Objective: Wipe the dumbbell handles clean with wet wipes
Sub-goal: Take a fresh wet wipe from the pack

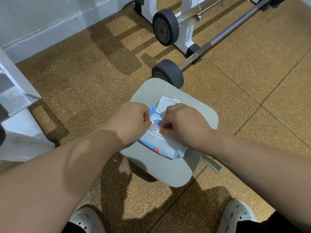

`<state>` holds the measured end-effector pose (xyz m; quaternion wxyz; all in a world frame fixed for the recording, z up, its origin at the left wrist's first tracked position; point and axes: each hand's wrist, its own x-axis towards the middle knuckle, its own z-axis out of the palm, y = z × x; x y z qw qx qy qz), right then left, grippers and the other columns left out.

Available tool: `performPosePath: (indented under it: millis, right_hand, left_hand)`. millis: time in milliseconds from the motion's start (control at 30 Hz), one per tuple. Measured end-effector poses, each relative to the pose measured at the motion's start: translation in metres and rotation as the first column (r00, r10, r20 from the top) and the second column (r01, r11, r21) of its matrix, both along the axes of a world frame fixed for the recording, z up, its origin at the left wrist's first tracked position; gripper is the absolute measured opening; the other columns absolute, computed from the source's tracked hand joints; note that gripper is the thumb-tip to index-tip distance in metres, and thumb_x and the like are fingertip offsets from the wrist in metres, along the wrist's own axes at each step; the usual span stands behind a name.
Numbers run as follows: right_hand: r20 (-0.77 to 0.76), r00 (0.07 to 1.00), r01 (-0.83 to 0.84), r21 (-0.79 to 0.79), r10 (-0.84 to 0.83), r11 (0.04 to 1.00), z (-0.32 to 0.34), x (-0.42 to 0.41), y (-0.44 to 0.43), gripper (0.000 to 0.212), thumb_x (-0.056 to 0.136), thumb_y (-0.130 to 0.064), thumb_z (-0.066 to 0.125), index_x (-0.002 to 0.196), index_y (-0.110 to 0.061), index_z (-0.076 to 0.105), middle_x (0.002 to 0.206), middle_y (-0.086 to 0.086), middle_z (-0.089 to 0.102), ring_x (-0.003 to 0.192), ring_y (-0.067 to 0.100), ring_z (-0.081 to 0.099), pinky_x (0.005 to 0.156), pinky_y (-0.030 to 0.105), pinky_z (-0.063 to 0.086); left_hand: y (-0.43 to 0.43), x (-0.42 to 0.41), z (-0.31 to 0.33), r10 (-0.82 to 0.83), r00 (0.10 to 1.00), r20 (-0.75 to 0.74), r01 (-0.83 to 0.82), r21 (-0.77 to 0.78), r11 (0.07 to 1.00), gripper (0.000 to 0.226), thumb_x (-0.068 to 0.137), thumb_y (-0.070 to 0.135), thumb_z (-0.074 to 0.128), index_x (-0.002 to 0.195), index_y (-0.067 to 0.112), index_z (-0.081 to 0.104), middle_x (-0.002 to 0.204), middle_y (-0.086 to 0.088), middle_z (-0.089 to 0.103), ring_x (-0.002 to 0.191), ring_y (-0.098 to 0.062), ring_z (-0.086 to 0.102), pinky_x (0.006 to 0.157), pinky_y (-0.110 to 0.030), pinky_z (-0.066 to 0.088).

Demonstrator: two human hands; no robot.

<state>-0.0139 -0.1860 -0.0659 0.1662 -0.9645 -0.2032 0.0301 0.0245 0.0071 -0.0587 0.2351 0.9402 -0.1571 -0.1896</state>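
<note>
Both bare forearms reach forward and inward from the lower corners, meeting near the middle. The left hand (133,120) is curled into a loose fist, back facing up, its fingertips pinched at its inner side. The right hand (183,123) is curled likewise, knuckles up, thumb and fingers pinched just beside those of the left. The wrists are nearly straight, and the hands sit close together, almost touching.

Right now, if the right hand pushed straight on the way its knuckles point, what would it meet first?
Probably the flipped-open lid of the wet wipes pack, just ahead of the right hand; depth is hard to judge.
</note>
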Motion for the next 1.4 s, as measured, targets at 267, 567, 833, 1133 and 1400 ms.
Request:
performPosePath:
  millis: [267, 567, 833, 1133, 1400]
  right_hand:
    - [0.068, 0.996, -0.051, -0.136, 0.060, 0.989, 0.002, -0.007, 0.013, 0.029, 0.078, -0.020, 0.076, 0.058, -0.015, 0.056, 0.060, 0.004, 0.052, 0.058, 0.028, 0.055, 0.044, 0.029, 0.038]
    - [-0.250, 0.968, 0.042, 0.163, 0.000, 0.986, 0.007, 0.003, -0.009, 0.017, 0.093, -0.022, 0.058, 0.079, -0.013, 0.063, 0.080, 0.002, 0.060, 0.075, 0.021, 0.056, 0.071, 0.039, 0.046]
    - [-0.484, 0.874, 0.068, 0.215, 0.046, 0.974, 0.019, 0.010, -0.021, 0.028, 0.099, -0.021, 0.058, 0.077, -0.036, 0.048, 0.084, -0.013, 0.052, 0.077, -0.003, 0.050, 0.070, 0.009, 0.036]
    - [-0.301, 0.949, 0.161, 0.194, -0.097, 0.968, 0.012, 0.006, -0.010, 0.013, 0.081, -0.029, 0.078, 0.074, -0.021, 0.071, 0.074, -0.009, 0.066, 0.071, 0.006, 0.060, 0.067, 0.026, 0.044]
    - [-0.178, 0.984, 0.019, 0.090, -0.003, 0.996, 0.011, 0.001, -0.003, 0.007, 0.082, -0.018, 0.068, 0.077, -0.015, 0.071, 0.082, 0.001, 0.063, 0.079, 0.023, 0.058, 0.070, 0.038, 0.048]
  left_hand:
    - [0.000, -0.003, 0.004, 0.005, 1.000, 0.000, -0.005, 0.004, 1.000, 0.023, 0.086, 0.023, 0.071, 0.068, 0.022, 0.057, 0.063, 0.008, 0.058, 0.068, -0.014, 0.056, 0.064, -0.031, 0.046]
    - [0.002, -0.003, 0.007, 0.007, 1.000, 0.015, -0.007, -0.011, 1.000, 0.016, 0.085, 0.024, 0.073, 0.073, 0.021, 0.062, 0.065, 0.009, 0.058, 0.074, -0.019, 0.058, 0.070, -0.032, 0.047]
    - [0.001, -0.003, 0.007, 0.031, 0.999, 0.015, -0.031, -0.017, 0.999, 0.024, 0.083, 0.027, 0.077, 0.068, 0.025, 0.058, 0.066, 0.010, 0.058, 0.072, -0.017, 0.057, 0.071, -0.031, 0.048]
    - [0.001, -0.004, 0.006, 0.014, 1.000, 0.023, -0.014, 0.016, 1.000, 0.017, 0.085, 0.027, 0.075, 0.074, 0.023, 0.063, 0.065, 0.011, 0.055, 0.074, -0.016, 0.053, 0.067, -0.027, 0.038]
    - [0.000, -0.004, 0.006, 0.005, 1.000, 0.013, -0.005, 0.029, 1.000, 0.014, 0.087, 0.027, 0.073, 0.077, 0.022, 0.064, 0.068, 0.010, 0.057, 0.079, -0.018, 0.056, 0.069, -0.028, 0.040]
